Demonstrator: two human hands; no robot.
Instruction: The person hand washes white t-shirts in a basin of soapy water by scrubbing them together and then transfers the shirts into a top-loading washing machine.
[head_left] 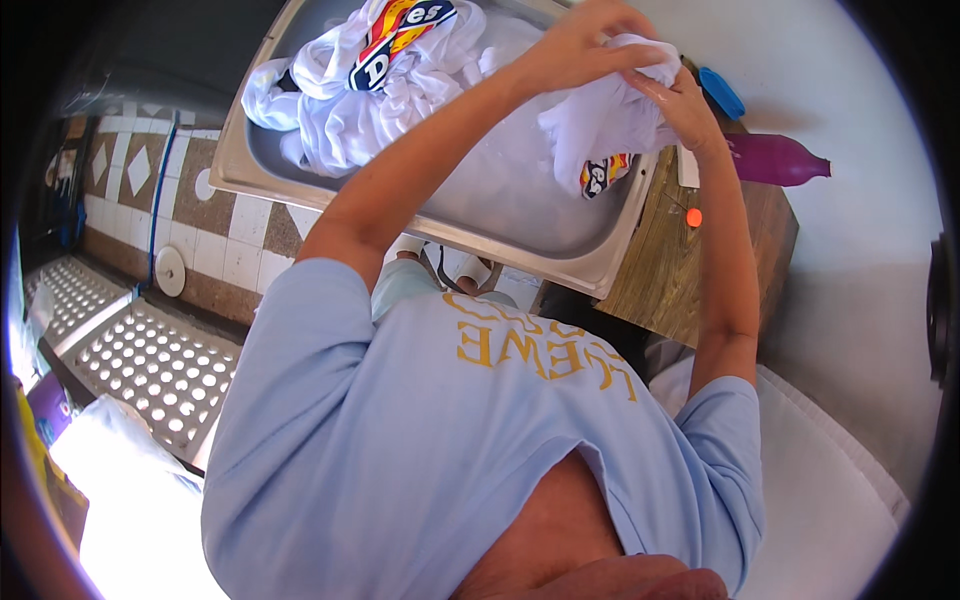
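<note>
Head view: person in a light blue t-shirt point(430, 440) leaning over a steel sink basin point(500, 200), arms reaching away from the camera.
Left hand point(575, 45): grip clamped on the top of a wet white garment point(600, 125), knuckles up, over the basin's right side.
Right hand point(685, 100): grip closed on the same garment, just beside the left hand, at the basin's right rim.
Garment: bunched between both hands, hangs down inside the basin; coloured print patch at its lower edge.
Laundry pile point(350, 90): more white cloth with a red, yellow and blue print, at the basin's far-left end, well apart from the hands.
Desk point(690, 270): wooden, right of the basin; carries a purple bottle point(775, 160) lying on its side, a blue lid point(722, 92), a small orange object point(693, 216).
Floor point(200, 200): brown and white tiles left of the basin; perforated metal grates point(150, 365) lower left.
</note>
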